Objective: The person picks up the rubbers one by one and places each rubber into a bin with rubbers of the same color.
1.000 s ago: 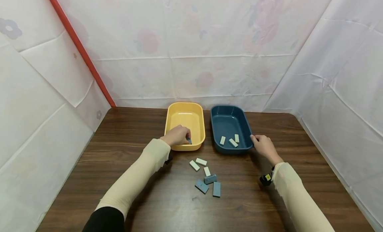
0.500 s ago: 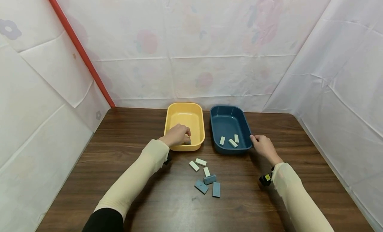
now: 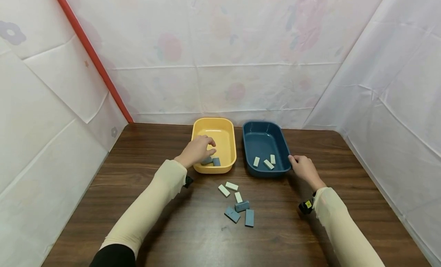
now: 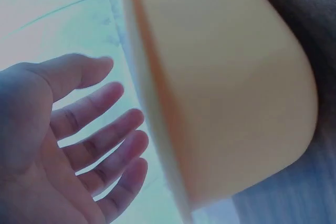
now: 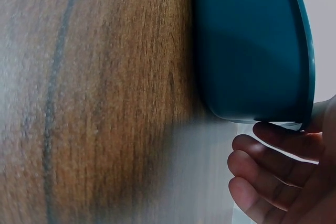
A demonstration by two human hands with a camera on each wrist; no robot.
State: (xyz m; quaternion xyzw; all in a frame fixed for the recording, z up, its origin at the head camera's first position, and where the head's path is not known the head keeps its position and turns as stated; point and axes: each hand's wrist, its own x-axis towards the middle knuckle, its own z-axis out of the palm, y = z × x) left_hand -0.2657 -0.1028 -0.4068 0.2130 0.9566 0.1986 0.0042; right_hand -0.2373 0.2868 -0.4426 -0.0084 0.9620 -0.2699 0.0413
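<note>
While looking over the two grey blocks (image 3: 216,162), found them at the near end of the yellow tray (image 3: 225,138), near the loosely spread, empty left hand (image 3: 196,149). Saw white blocks (image 3: 268,164) in the blue tray (image 3: 264,140), pinched at a near corner by the right hand (image 3: 304,169). Nearer, saw loose blocks (image 3: 249,218) on the table (image 3: 275,240).

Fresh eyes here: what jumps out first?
Likely the yellow tray and, to its right, the blue tray, at the back of the dark table. Next, the left hand open over the yellow tray, and the right hand gripping the blue tray's near right corner. Then the loose white blocks and blue-grey blocks in front, and the red strip slanting down at left.
</note>
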